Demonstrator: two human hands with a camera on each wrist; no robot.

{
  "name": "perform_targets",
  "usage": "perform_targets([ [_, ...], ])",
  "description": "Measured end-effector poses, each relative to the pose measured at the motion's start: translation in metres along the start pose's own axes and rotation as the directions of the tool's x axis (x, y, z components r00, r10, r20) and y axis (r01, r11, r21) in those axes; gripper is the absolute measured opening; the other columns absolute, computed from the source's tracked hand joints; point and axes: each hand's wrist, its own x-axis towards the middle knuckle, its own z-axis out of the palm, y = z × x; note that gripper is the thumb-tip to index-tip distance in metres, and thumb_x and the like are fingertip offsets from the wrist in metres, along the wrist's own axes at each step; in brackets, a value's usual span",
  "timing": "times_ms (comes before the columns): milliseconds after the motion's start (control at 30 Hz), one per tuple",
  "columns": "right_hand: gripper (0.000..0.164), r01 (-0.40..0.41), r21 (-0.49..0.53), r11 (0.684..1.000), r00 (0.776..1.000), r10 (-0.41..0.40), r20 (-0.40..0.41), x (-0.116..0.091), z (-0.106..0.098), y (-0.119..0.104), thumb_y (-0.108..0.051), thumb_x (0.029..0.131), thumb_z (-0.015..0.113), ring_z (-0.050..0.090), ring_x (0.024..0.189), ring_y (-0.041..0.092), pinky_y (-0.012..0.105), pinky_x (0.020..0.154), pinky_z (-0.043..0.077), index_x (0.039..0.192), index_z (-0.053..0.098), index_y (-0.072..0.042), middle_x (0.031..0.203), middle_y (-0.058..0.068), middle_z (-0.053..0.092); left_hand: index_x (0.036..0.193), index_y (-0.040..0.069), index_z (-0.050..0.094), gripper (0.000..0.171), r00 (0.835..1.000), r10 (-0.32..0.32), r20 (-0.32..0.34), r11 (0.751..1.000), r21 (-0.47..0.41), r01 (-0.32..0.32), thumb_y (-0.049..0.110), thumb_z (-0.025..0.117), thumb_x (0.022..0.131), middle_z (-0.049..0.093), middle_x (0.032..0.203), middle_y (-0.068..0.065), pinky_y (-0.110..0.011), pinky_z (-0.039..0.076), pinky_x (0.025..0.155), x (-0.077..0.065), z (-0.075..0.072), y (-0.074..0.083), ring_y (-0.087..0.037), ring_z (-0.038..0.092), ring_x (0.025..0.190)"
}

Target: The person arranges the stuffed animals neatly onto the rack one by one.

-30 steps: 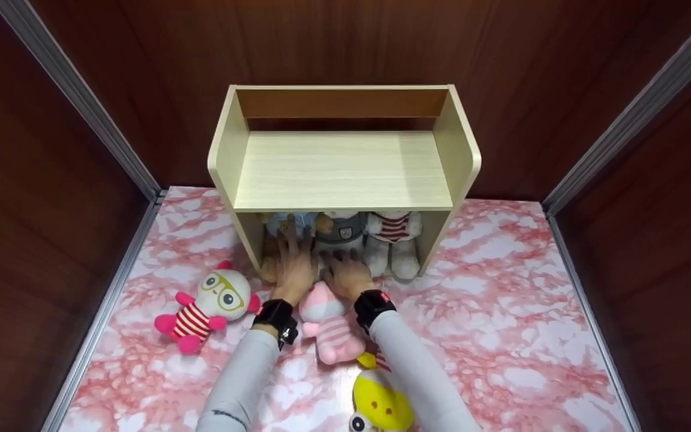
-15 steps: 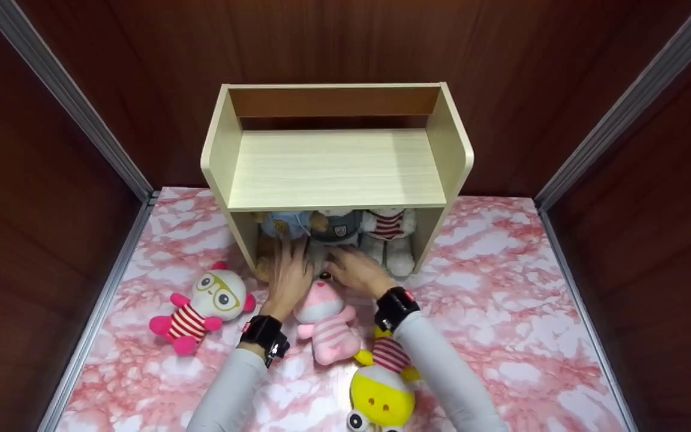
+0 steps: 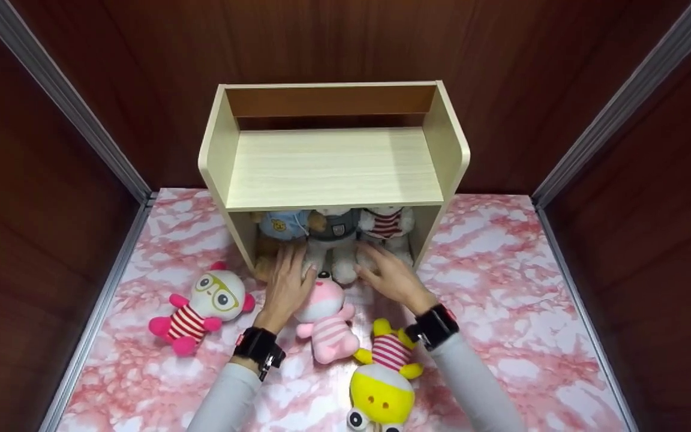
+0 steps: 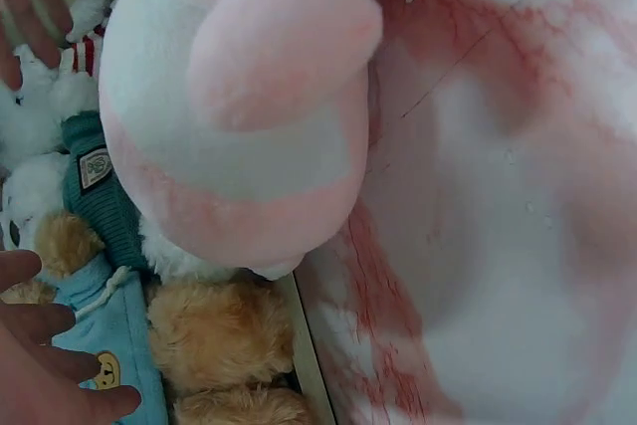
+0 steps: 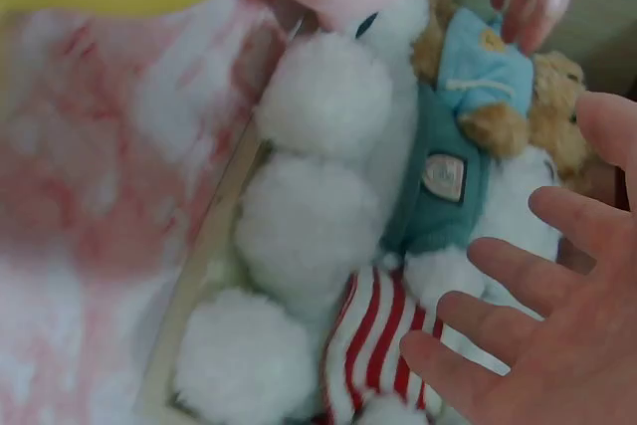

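Note:
Three plush bears sit side by side in the lower compartment of a small wooden shelf [image 3: 333, 171]. At left is a brown bear in a blue top [image 3: 284, 225], in the middle a white bear in a grey-green top [image 3: 336, 227], at right a white bear in a red-striped top [image 3: 386, 223]. My left hand [image 3: 288, 285], fingers extended, is at the brown bear's legs. With fingers spread, my right hand [image 3: 394, 277] reaches to the striped bear's legs. Neither hand grips anything. The shelf board hides the bears' heads in the head view.
Between my forearms lies a pink striped plush toy [image 3: 329, 324], its head near the middle bear's feet. A yellow frog plush [image 3: 384, 390] lies closer to me. To the left is a pink-and-white plush with glasses [image 3: 219, 294]. Dark wooden panels [image 3: 345, 42] enclose the marbled surface [image 3: 489, 312].
My right hand has moved right, from the middle bear's legs to the striped bear's, uncovering the middle bear's legs. My left hand has drawn back slightly toward me.

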Motion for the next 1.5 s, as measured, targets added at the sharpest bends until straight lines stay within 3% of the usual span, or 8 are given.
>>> perform_targets([
  [167,0.057,-0.004,0.014,1.0,0.999,0.004,-0.05,-0.03,-0.006,0.015,-0.036,0.103,0.065,0.05,0.137,0.043,0.057,0.111,0.042,0.152,0.052,-0.012,0.153,0.02,0.05,0.141,-0.008,0.055,0.05,1.0,0.01,-0.004,0.999,-0.034,-0.01,0.019,0.062,0.099,0.05,0.145,-0.034,-0.071,0.032,0.111,-0.006,-0.004,0.003,-0.06,0.039,0.137],
  [367,0.058,-0.005,-0.018,1.0,0.994,0.004,-0.11,-0.067,-0.012,0.035,-0.028,0.1,0.07,0.042,0.142,0.048,0.062,0.111,0.04,0.152,0.052,-0.009,0.155,0.023,0.047,0.142,-0.003,0.056,0.056,1.0,0.006,0.018,1.0,0.005,-0.006,0.029,0.066,0.097,0.054,0.144,-0.028,-0.075,0.03,0.109,-0.016,-0.009,0.001,-0.056,0.041,0.139],
  [567,0.059,-0.062,-0.025,0.998,0.993,0.059,-0.101,-0.09,-0.017,0.054,-0.035,0.102,0.066,0.039,0.145,0.047,0.059,0.114,0.038,0.153,0.051,-0.01,0.156,0.02,0.047,0.144,-0.001,0.055,0.06,0.999,0.003,0.037,1.0,0.019,-0.004,0.032,0.07,0.095,0.051,0.149,-0.028,-0.075,0.032,0.109,-0.021,-0.015,-0.002,-0.058,0.041,0.138],
  [700,0.059,-0.129,-0.007,0.992,0.987,0.127,-0.097,-0.1,-0.019,0.064,-0.039,0.104,0.062,0.037,0.146,0.045,0.058,0.116,0.035,0.154,0.05,-0.01,0.158,0.017,0.046,0.143,-0.002,0.056,0.06,1.0,0.006,0.029,1.0,0.019,-0.007,0.029,0.072,0.093,0.048,0.152,-0.028,-0.075,0.03,0.11,-0.025,-0.015,-0.006,-0.06,0.041,0.136],
  [933,0.055,-0.243,0.018,0.97,0.967,0.244,-0.074,-0.117,-0.015,0.073,-0.033,0.104,0.064,0.056,0.131,0.036,0.055,0.109,0.044,0.153,0.052,-0.011,0.147,0.015,0.057,0.14,-0.003,0.058,0.057,0.999,-0.042,0.029,0.999,-0.01,0.042,0.03,0.069,0.094,0.051,0.146,-0.031,-0.071,0.033,0.11,-0.037,-0.017,-0.01,-0.057,0.045,0.134],
  [1267,0.049,-0.264,0.091,0.96,0.963,0.267,-0.029,-0.123,-0.008,0.072,-0.036,0.105,0.062,0.065,0.116,0.029,0.05,0.103,0.05,0.148,0.058,-0.011,0.136,0.011,0.065,0.143,-0.002,0.056,0.058,0.991,-0.076,0.106,0.996,-0.042,0.081,0.031,0.067,0.097,0.051,0.146,-0.031,-0.064,0.038,0.111,-0.041,-0.019,-0.007,-0.051,0.048,0.134],
  [1500,0.044,-0.236,0.175,0.956,0.972,0.23,0.053,-0.123,-0.005,0.067,-0.033,0.105,0.062,0.065,0.119,0.03,0.051,0.103,0.05,0.142,0.062,-0.009,0.132,0.011,0.069,0.144,0.0,0.056,0.058,0.986,-0.081,0.143,0.994,-0.065,0.091,0.032,0.067,0.097,0.05,0.146,-0.031,-0.062,0.038,0.113,-0.039,-0.018,-0.005,-0.051,0.048,0.135],
])
